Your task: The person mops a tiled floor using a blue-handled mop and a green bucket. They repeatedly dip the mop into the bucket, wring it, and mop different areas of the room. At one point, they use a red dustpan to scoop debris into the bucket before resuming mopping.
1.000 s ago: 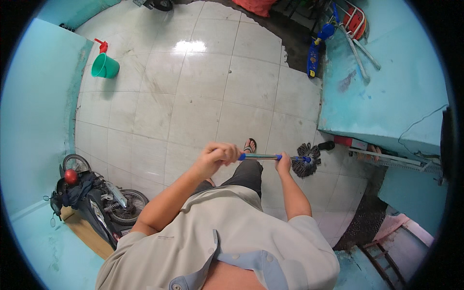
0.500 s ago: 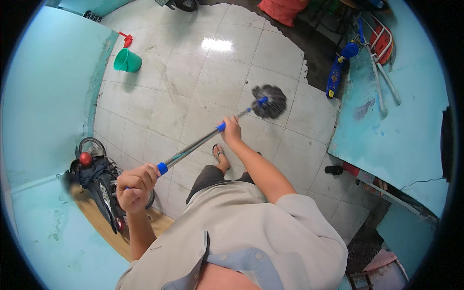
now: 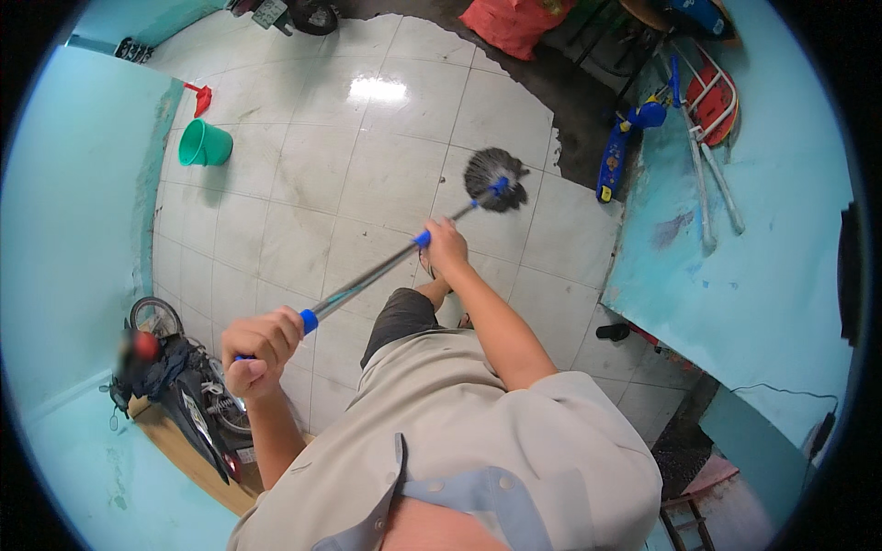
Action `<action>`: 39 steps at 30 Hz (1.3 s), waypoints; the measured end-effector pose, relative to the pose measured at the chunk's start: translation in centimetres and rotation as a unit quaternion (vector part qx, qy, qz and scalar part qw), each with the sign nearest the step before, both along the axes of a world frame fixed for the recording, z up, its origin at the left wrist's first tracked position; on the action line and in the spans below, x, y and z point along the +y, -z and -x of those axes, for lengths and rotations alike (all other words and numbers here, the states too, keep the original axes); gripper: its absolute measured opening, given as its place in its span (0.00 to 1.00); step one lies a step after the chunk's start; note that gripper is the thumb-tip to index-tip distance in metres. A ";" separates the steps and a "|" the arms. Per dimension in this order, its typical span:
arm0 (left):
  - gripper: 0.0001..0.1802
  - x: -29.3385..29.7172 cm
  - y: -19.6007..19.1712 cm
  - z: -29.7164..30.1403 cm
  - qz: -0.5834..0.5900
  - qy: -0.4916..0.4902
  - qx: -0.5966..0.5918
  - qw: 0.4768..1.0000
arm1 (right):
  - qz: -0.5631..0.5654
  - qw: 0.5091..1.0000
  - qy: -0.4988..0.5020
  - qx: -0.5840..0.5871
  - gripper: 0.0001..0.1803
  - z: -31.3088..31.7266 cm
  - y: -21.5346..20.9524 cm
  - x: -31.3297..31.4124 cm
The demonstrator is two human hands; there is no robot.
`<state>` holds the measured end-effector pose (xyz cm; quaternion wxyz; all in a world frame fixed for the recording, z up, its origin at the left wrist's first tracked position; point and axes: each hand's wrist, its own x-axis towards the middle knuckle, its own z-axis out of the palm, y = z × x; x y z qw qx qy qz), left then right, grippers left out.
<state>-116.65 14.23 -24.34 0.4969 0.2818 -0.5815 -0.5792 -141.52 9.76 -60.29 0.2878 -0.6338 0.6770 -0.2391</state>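
Note:
A mop (image 3: 369, 276) with a metal pole and blue fittings slants across in front of me, low left to upper right. My left hand (image 3: 262, 351) is wrapped round the pole's end by the blue collar. Farther along the pole, my right hand (image 3: 446, 246) grips it just beyond another blue collar. The mop's dark grey, stringy head (image 3: 494, 178) rests on the white tiled floor (image 3: 390, 174), its strands fanned out.
A green bucket (image 3: 205, 143) and a red dustpan-like object (image 3: 199, 98) stand far left by the wall. A motorbike (image 3: 195, 397) is parked at the left. A blue scooter (image 3: 614, 163), a folding frame (image 3: 703, 147) and a red sack (image 3: 517, 26) lie far right. A dark shoe (image 3: 613, 331) sits right.
The mop head has shifted slightly left on the floor and its strands have swung round. The room appears moved left in the view, and my feet have stepped. Both hands keep their grip.

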 end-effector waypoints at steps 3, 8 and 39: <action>0.15 -4.7 2.9 1.5 -0.042 0.027 0.031 0.998 | 0.011 0.997 0.055 0.043 0.14 4.3 2.4 1.1; 0.12 -11.5 4.9 9.1 -0.080 0.139 0.055 0.986 | 0.067 0.980 0.183 0.042 0.13 12.6 3.8 -0.2; 0.13 -34.8 2.6 24.7 -0.086 -0.065 0.019 0.994 | 0.122 0.991 0.032 -0.038 0.13 26.7 4.2 -38.0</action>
